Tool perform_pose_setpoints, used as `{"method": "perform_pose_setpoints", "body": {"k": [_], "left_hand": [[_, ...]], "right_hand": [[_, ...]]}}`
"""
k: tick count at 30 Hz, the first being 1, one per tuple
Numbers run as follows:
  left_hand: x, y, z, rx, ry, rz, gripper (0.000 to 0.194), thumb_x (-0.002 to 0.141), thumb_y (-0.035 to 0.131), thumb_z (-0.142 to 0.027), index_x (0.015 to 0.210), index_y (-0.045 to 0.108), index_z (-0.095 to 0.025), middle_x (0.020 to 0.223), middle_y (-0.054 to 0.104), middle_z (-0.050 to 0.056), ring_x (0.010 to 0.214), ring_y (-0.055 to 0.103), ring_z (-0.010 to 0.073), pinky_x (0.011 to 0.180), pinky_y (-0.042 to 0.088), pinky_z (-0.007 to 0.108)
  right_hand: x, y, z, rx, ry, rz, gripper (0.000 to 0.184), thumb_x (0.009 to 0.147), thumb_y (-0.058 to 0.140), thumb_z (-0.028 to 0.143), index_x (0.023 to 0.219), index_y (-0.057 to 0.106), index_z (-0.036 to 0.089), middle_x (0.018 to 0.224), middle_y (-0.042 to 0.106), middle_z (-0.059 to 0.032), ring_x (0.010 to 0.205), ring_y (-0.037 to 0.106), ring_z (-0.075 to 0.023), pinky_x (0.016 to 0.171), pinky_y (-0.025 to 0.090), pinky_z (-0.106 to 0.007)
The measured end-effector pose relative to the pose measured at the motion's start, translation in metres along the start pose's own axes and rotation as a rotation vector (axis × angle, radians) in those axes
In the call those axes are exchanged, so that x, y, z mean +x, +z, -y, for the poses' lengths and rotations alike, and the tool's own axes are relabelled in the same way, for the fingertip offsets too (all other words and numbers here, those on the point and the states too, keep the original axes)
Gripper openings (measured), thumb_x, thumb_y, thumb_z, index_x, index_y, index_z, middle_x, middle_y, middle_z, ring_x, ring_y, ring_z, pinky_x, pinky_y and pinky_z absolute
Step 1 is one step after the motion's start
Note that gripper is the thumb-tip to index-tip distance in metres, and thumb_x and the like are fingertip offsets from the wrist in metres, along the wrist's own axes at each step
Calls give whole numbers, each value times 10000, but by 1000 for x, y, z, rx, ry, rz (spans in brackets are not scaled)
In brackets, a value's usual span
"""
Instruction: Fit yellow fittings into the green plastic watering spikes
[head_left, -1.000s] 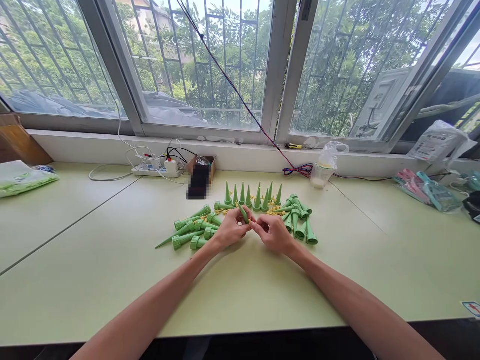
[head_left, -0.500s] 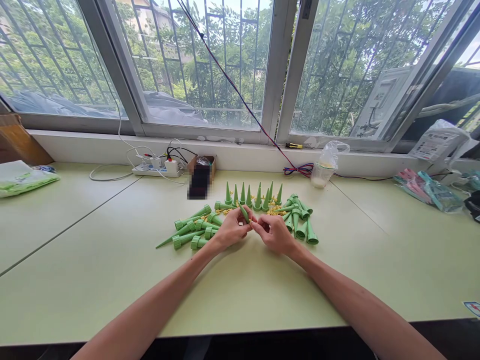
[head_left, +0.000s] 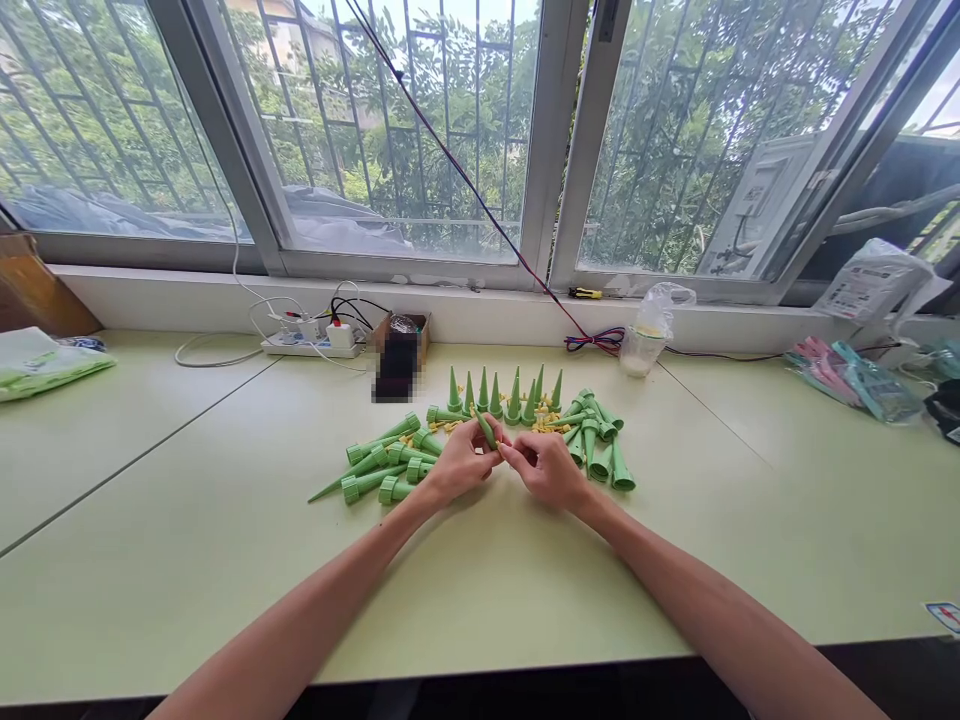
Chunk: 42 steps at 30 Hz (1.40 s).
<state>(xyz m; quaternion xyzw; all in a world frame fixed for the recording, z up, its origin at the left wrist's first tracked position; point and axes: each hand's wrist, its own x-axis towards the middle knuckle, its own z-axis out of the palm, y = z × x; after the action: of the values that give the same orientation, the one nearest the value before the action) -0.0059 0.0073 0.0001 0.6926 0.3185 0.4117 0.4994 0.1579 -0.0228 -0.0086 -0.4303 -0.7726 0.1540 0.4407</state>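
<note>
Head view: a slim green spike (head_left: pixel 486 431) is in the person's left hand (head_left: pixel 466 458), above the near-middle of the table (head_left: pixel 480 610), leaning with its narrow end up and away from the body. The left fingers are wrapped around it. The right hand (head_left: pixel 546 464) is just beside, thumb and forefinger pinched on a small yellow piece (head_left: pixel 499 443) at the spike's lower end; whether that piece is seated in the spike I cannot tell from here. The 2 hands nearly meet at the fingertips.

Just beyond them, a row of upright cones (head_left: pixel 514 400) stands with points to the ceiling, and loose yellow bits (head_left: pixel 541 425) lie scattered around their bases. By the left wrist there's a spread of capped spikes (head_left: pixel 366 486), lying on their sides, ribbed caps turned various ways. Near the right hand is a heap of open cones (head_left: pixel 622 470), several with their wide mouths facing the person.

Toward the back of the table I can see a white power strip (head_left: pixel 311 348) with plugs and cables, a small cardboard box (head_left: pixel 425 337), a coil of red and blue cable (head_left: pixel 596 341), and a clear cup (head_left: pixel 637 358) with a plastic bag in its top. Pink and teal packets (head_left: pixel 855 378) lie well off to the right. Behind it all are sliding windows (head_left: pixel 551 150).
</note>
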Motion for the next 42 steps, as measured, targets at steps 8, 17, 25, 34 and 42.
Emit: {"method": "perform_pose_setpoints", "body": {"k": [8, 17, 25, 34, 42], "left_hand": [[-3, 0, -7, 125, -5, -29, 176, 742, 660, -243, 826, 522, -174, 717, 532, -41, 455, 438, 45, 395, 362, 169], [-6, -2, -4, 347, 12, -64, 168, 760, 593, -200, 923, 559, -176, 851, 583, -9, 518, 457, 60, 495, 403, 193], [-11, 0, -3, 381, -30, -15, 284, 771, 569, -209, 1053, 550, -191, 921, 602, 17, 570, 538, 93, 562, 463, 232], [-15, 8, 0, 368, -13, -65, 330, 771, 555, -175, 1099, 538, -202, 844, 588, 12, 581, 532, 109, 539, 449, 224], [-21, 22, 3, 295, 40, -30, 433, 771, 533, -130, 1187, 449, -213, 923, 578, 21, 555, 547, 80, 520, 449, 207]], "right_hand": [[4, -3, -6, -58, 42, -118, 451, 962, 427, 367, 555, 470, 178, 489, 473, 19, 447, 375, -93, 493, 277, -244], [5, -8, -10, -93, 73, -202, 417, 973, 422, 357, 595, 464, 185, 524, 468, 16, 477, 394, -109, 521, 295, -257], [2, -9, -3, -56, 52, -212, 290, 980, 406, 324, 787, 567, 179, 634, 538, -4, 560, 465, -131, 573, 367, -248], [-2, -3, 3, -57, 6, -71, 228, 943, 499, 344, 1038, 607, 167, 739, 614, -37, 575, 517, -146, 579, 417, -266], [-4, 5, 4, -71, -18, -71, 163, 952, 467, 277, 901, 591, 184, 745, 604, -40, 636, 540, -162, 600, 401, -269]]}}
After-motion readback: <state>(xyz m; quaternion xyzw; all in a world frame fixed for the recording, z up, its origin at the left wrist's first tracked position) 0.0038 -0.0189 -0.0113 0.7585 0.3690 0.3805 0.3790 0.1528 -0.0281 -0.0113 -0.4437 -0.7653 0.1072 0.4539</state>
